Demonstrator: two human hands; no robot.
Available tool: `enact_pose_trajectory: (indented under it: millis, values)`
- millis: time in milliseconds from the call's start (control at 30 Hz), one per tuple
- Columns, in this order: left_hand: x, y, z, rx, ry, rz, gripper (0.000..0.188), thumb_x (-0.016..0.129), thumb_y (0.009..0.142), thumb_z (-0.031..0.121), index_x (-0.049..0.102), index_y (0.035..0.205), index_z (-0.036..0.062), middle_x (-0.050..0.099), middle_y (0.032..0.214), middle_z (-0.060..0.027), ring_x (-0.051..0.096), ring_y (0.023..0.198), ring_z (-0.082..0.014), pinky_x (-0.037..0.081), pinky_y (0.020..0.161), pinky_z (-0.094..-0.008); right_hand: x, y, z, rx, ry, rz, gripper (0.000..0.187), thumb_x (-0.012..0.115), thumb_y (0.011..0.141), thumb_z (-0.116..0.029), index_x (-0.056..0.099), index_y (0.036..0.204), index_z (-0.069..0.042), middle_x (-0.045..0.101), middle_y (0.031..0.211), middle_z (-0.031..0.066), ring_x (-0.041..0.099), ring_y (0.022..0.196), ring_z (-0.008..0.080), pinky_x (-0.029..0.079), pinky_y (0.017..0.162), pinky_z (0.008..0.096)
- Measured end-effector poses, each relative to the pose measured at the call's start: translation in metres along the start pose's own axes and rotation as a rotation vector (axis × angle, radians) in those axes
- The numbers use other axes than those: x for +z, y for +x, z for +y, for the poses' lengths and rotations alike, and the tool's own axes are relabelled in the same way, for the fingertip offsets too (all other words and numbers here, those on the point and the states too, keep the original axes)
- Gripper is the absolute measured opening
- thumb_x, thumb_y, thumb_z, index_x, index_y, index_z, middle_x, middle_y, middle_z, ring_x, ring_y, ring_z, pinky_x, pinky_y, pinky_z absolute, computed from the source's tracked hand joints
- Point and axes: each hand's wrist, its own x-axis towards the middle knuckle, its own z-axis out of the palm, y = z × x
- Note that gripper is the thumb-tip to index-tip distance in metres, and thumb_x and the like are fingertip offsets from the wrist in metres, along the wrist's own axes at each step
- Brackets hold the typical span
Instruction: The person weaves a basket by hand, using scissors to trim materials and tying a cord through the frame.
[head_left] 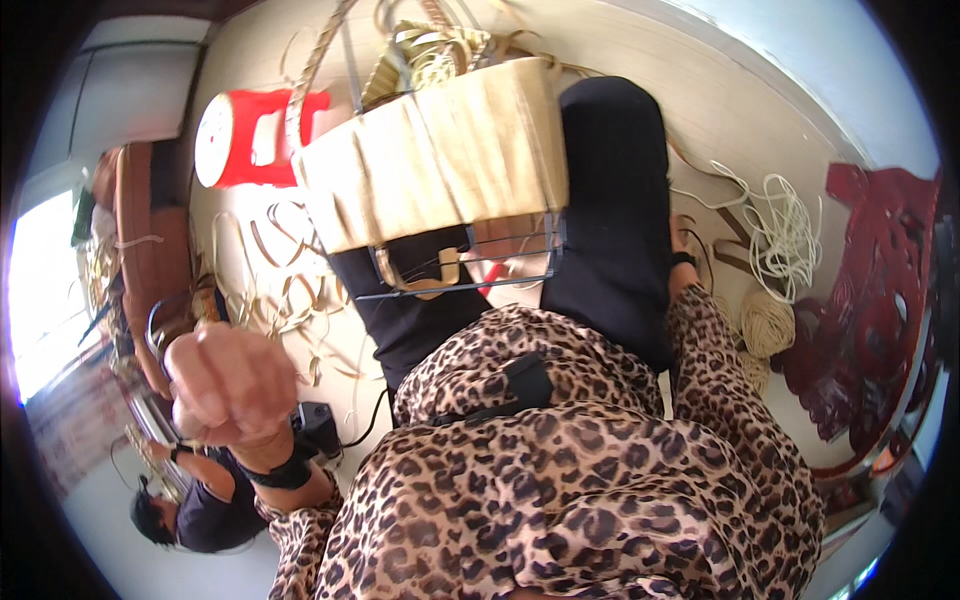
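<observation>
A basket with a dark wire frame rests on my lap, its wall wrapped in a broad tan band [440, 155]. Below that band the bare wire base [460, 292] shows, with a short loop of tan strip [449, 266] caught in it. A braided handle [308, 85] rises at the basket's left. My left hand [230, 385] is lifted close to the camera, clear of the basket, its fingers curled into a fist; what it may hold is hidden. Down beside my right thigh is my right hand [681, 240], mostly covered by the leg, near a brown strip [735, 240].
Loose tan strips [290, 300] litter the floor on the left, near a red and white container [255, 138]. White cord [785, 235] and a ball of tan twine [768, 325] lie on the right, before a carved dark red wooden piece [860, 310]. Another person [205, 500] sits at lower left.
</observation>
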Motion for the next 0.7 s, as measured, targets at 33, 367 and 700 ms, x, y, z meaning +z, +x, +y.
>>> enact_pose_trajectory:
  millis: [33,367,700]
  values:
    - [0.003,-0.001,-0.001,-0.011,0.020,0.015,0.013,0.051,0.087,0.010,0.052,0.075,0.0038,0.055,0.063,-0.0094,0.046,0.041,-0.0135,0.039,0.034,-0.0232,-0.004,0.004,-0.004,-0.052,0.036,-0.018,0.035,0.057,0.079,-0.022,0.056,0.103,0.003,0.061,0.092,0.0148,0.057,0.085,0.0259,0.045,0.074,0.0345]
    - [0.021,0.032,-0.038,0.024,0.112,-0.051,0.023,0.044,0.093,0.016,0.052,0.104,-0.0021,0.056,0.073,-0.0147,0.048,0.046,-0.0146,0.039,0.045,-0.0245,-0.100,-0.130,-0.202,-0.672,0.626,-0.443,0.051,0.051,0.087,-0.036,0.043,0.116,0.005,0.060,0.091,0.0129,0.059,0.080,0.0196,0.047,0.071,0.0316]
    - [0.043,0.047,-0.050,-0.036,0.374,0.340,0.028,0.048,0.092,0.019,0.058,0.101,-0.0061,0.057,0.068,-0.0082,0.049,0.056,-0.0111,0.038,0.051,-0.0189,-0.062,-0.193,-0.272,-0.601,0.851,-1.307,0.045,0.043,0.092,-0.032,0.042,0.116,0.006,0.050,0.067,0.0042,0.046,0.053,0.0091,0.038,0.047,0.0231]
